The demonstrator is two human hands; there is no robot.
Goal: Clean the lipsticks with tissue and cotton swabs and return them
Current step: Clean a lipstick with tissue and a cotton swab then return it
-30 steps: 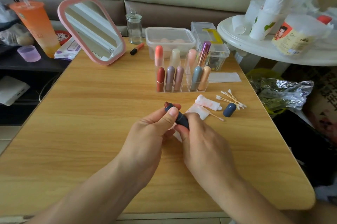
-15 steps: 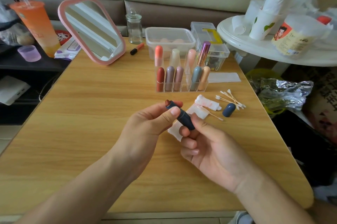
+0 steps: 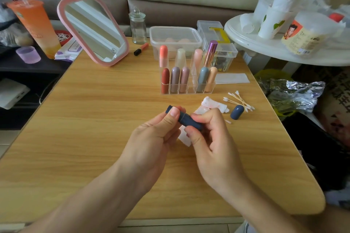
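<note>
Head view: The left hand (image 3: pixel 151 138) pinches the far end of a dark blue lipstick (image 3: pixel 186 119) between thumb and curled fingers. The right hand (image 3: pixel 210 141) pinches the near end of the same tube between thumb and forefinger. The lipstick is held above the middle of the counter (image 3: pixel 94 119), tilted, with its far end pointing up and to the left. Whether any colour shows at that end cannot be told.

A flat white tissue (image 3: pixel 182 137) lies on the counter below the hands, partly hidden by them. A crumpled, pink-stained tissue wad (image 3: pixel 214 105) lies to the right. The matching dark blue cap (image 3: pixel 236 112) rests on the counter just beside the wad. A loose bunch of cotton swabs (image 3: pixel 239 101) lies just behind the cap. A clear rack (image 3: pixel 187 83) holding upright lipsticks stands behind the hands. A pink-framed mirror (image 3: pixel 92 28) stands at the far left corner.
</note>
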